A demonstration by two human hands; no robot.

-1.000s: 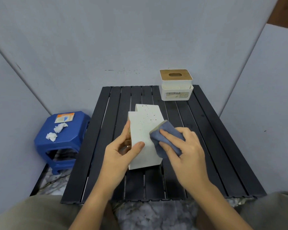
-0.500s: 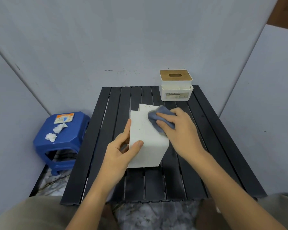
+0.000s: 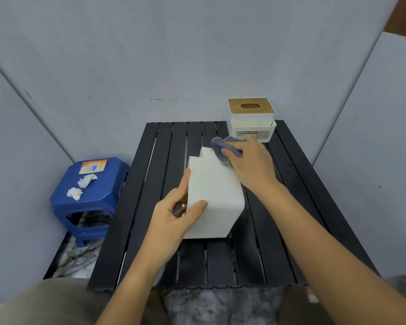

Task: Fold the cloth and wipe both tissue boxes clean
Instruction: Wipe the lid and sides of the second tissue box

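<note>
A plain white tissue box [image 3: 215,195] lies on its side in the middle of the black slatted table [image 3: 291,207], with small specks on its upper face. My left hand [image 3: 174,216] grips its near left edge, thumb on top. My right hand [image 3: 246,163] holds a folded blue-grey cloth [image 3: 223,146] and presses it on the box's far right corner. A second white tissue box with a wooden lid [image 3: 252,120] stands upright at the table's far right edge, just beyond the cloth.
A blue plastic stool [image 3: 89,195] stands left of the table, with two crumpled tissues and a small packet on it. Grey panels close in on the back and both sides. My knees show at the bottom.
My right hand has swept the cloth from the near right part of the box's face up to its far corner. My left hand has kept its hold on the box.
</note>
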